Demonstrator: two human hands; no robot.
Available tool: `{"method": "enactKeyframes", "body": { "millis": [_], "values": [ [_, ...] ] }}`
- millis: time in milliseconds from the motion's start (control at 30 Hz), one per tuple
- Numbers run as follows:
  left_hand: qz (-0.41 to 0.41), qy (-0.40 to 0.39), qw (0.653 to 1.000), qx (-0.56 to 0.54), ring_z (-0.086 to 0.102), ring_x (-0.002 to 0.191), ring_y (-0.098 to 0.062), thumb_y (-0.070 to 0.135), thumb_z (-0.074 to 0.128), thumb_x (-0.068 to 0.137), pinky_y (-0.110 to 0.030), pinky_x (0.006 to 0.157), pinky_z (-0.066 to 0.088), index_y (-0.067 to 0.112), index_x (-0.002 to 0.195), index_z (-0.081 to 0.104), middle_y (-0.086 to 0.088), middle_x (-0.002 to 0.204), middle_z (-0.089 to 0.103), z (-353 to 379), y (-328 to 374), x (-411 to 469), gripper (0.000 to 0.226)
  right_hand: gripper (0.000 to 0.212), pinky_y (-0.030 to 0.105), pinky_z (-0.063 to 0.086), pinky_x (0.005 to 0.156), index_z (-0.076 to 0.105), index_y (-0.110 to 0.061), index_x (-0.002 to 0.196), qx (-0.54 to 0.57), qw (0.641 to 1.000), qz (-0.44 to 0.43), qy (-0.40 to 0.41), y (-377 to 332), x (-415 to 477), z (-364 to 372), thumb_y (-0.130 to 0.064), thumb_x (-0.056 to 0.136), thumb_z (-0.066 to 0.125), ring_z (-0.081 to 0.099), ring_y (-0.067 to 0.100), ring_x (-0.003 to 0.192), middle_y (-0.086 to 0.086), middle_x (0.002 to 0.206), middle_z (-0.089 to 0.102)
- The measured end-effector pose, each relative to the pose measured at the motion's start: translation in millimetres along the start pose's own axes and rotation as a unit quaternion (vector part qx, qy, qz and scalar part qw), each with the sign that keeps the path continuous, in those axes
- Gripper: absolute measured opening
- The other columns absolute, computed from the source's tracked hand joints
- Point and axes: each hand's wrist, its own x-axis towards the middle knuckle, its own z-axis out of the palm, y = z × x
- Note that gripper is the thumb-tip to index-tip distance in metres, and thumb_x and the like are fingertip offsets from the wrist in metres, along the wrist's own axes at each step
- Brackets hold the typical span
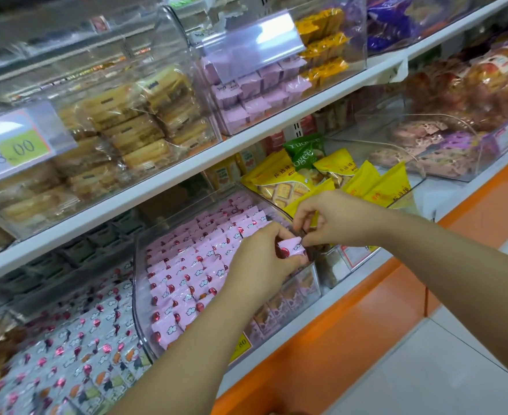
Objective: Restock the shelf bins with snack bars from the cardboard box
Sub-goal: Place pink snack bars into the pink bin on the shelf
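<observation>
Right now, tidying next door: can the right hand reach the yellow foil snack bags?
Probably yes: right hand is beside the yellow foil snack bags, nothing between, though its grip seems busy with the pink-wrapped snack bar.

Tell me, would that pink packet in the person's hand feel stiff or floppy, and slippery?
Probably light: the left hand holds the pink packet in its fingers alone. Its glossy wrapper looks slippery, and its thin wrapper edges likely flex around a firmer bar.

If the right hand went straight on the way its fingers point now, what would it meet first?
Most likely the pink snack bar held by the left hand: the right hand points down-left at it, fingertips at or nearly on the wrapper. Depth is unclear; contact may already exist.
</observation>
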Motion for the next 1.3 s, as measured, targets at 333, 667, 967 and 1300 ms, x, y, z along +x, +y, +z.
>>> {"method": "enactKeyframes", "body": {
  "millis": [333,667,967,1300],
  "values": [
    [-0.003,0.028,1.0,0.0,0.044,0.049,-0.002,0.032,0.07,0.085,-0.018,0.044,0.029,0.03,0.083,0.042,0.011,0.074,0.05,3,-10,-27,0.028,0.023,0.012,0.039,0.055,0.061,-0.025,0.091,-0.029,1.0,0.01,-0.006,1,2,3,-0.014,0.077,0.076,0.05,-0.003,0.061,-0.005,0.088,0.063],
    [-0.022,0.009,0.999,0.038,0.05,0.078,-0.018,0.04,0.07,0.083,-0.031,0.061,0.036,0.026,0.097,0.045,0.011,0.079,0.049,3,-7,9,0.032,0.028,0.021,0.045,0.059,0.055,-0.03,0.081,-0.023,0.999,0.029,0.004,-2,2,6,-0.011,0.077,0.075,0.051,0.0,0.063,-0.006,0.085,0.06],
    [0.013,0.053,0.998,-0.015,0.05,0.112,-0.017,0.04,0.073,0.079,-0.029,0.083,0.04,0.032,0.132,0.052,0.004,0.121,0.046,-13,-6,-17,0.058,0.017,0.035,0.045,0.079,0.067,-0.017,0.1,-0.121,0.976,0.008,0.183,-28,-35,23,-0.014,0.083,0.066,0.054,0.024,0.099,0.003,0.105,0.057],
    [-0.041,0.156,0.975,-0.155,0.055,0.076,0.008,0.016,0.063,0.09,-0.006,0.068,0.041,0.028,0.099,0.061,0.018,0.09,0.061,-12,-87,-194,0.015,0.011,0.024,0.036,0.066,0.067,-0.013,0.095,-0.065,0.995,-0.052,0.063,-88,-103,155,-0.011,0.086,0.061,0.048,0.01,0.072,0.001,0.089,0.065]
  ]
}}
